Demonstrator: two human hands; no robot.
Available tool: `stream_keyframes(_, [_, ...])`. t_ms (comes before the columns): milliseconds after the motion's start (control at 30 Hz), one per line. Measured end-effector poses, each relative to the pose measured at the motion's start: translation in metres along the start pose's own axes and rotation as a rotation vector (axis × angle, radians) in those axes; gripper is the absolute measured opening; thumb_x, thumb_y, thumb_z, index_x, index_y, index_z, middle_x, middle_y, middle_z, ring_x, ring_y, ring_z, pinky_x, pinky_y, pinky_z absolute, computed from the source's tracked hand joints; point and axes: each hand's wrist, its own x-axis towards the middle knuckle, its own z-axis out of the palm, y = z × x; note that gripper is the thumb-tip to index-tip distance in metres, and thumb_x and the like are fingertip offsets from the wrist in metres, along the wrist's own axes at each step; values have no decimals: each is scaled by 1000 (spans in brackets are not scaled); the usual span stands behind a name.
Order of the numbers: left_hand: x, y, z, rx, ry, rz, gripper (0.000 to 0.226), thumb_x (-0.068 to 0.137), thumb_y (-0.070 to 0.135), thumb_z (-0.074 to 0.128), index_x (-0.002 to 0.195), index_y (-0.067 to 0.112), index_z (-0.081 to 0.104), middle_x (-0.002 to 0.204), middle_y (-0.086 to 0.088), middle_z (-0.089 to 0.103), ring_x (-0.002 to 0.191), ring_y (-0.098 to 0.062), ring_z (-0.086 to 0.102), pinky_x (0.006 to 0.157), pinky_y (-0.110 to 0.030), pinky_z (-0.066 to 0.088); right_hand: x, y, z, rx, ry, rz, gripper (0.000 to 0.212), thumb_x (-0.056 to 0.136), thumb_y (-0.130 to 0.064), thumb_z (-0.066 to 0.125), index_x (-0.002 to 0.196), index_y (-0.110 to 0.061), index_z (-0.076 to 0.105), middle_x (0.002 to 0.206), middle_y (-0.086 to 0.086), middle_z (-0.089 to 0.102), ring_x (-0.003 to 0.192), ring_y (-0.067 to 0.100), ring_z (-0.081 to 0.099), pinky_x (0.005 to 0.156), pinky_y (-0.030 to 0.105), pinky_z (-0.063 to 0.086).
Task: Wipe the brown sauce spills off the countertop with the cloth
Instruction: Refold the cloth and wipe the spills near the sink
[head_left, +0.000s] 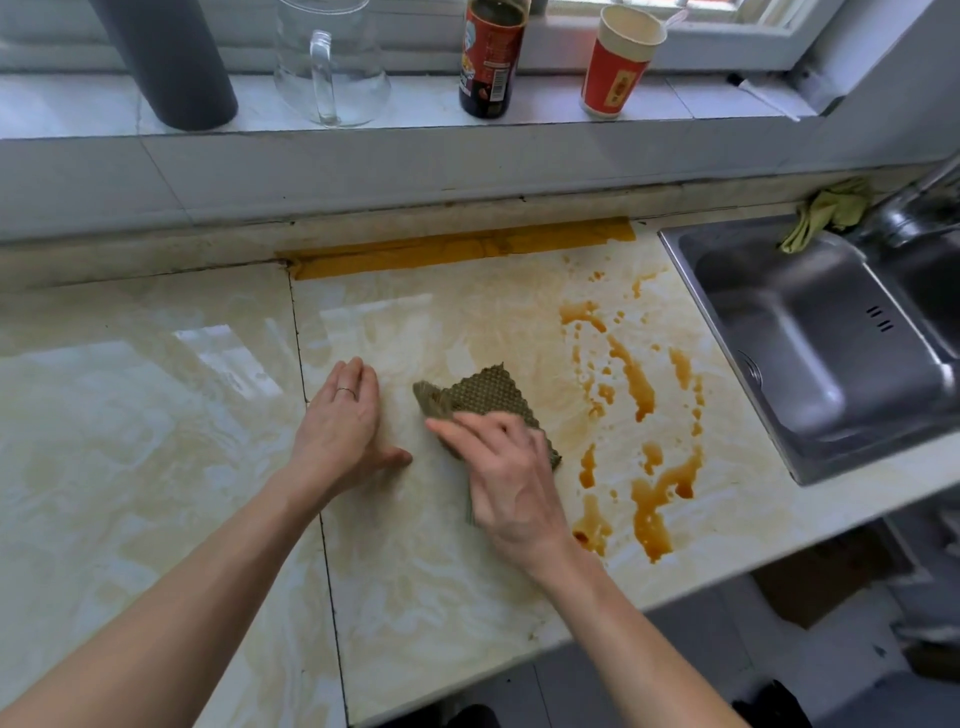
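Observation:
A dark olive waffle-textured cloth (483, 396) lies flat on the glossy cream countertop (156, 415). My right hand (509, 478) presses down on its near part, fingers spread and pointing left. My left hand (345, 421) rests flat on the counter just left of the cloth, fingers straight, a ring on one finger. Brown sauce spills (636, 384) streak and pool on the counter to the right of the cloth, with a larger puddle (654, 506) near the front edge. A faint brownish smear surrounds them.
A steel sink (810, 338) sits at the right with a green rag (826, 213) by the tap. On the window sill stand a dark sauce bottle (488, 57), a red paper cup (621, 62), a glass jug (332, 62) and a grey cylinder (171, 62). Yellow tape (457, 249) runs along the back wall.

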Motion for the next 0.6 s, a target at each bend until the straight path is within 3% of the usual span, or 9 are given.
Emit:
stream_keyframes(100, [-2, 4, -3, -2, -7, -2, 119, 74, 65, 62, 150, 2, -5, 159, -16, -6, 148, -29, -3, 121, -34, 2, 21, 28, -9, -142, -126, -2, 67, 82, -26, 60, 145, -38, 38, 152, -4, 36, 134, 24, 28, 103, 42, 22])
stream_keyframes(167, [-2, 6, -6, 4, -5, 1, 118, 74, 64, 63, 150, 0, -3, 158, -18, -4, 147, -30, -2, 121, -34, 2, 24, 44, 2, -159, -275, 114, 59, 92, -44, 46, 148, -45, 27, 162, -4, 14, 147, 27, 5, 115, 57, 7])
stream_keyframes(233, [-1, 7, -7, 0, -11, -7, 119, 73, 63, 64, 150, 0, -1, 158, -18, -3, 147, -31, -2, 121, -35, 3, 11, 39, 25, -165, -310, 192, 57, 96, -54, 26, 151, -47, 11, 163, -7, 0, 149, 25, -12, 115, 62, -2])
stream_keyframes(300, [0, 5, -5, -5, 0, -7, 117, 74, 62, 65, 149, -1, 1, 158, -20, -1, 147, -32, 0, 121, -36, 6, -10, 15, 44, -173, -261, 165, 58, 97, -55, 20, 152, -44, 7, 163, -7, 2, 149, 25, -12, 116, 60, -4])
stream_keyframes(433, [-2, 4, -3, -23, 19, 12, 112, 75, 58, 66, 148, -2, 5, 157, -20, 4, 146, -33, 4, 121, -38, 10, -38, 19, 43, -202, -220, 0, 56, 99, -50, 28, 153, -38, 19, 161, -6, 17, 150, 23, 6, 117, 57, 11])
stream_keyframes(600, [-2, 4, -5, -1, -19, -9, 120, 74, 64, 63, 150, 0, -6, 158, -18, -7, 147, -31, -4, 121, -37, 3, -19, 43, 36, -224, -117, 318, 58, 96, -51, 19, 152, -37, 21, 161, -4, 17, 150, 25, 5, 118, 57, 7])
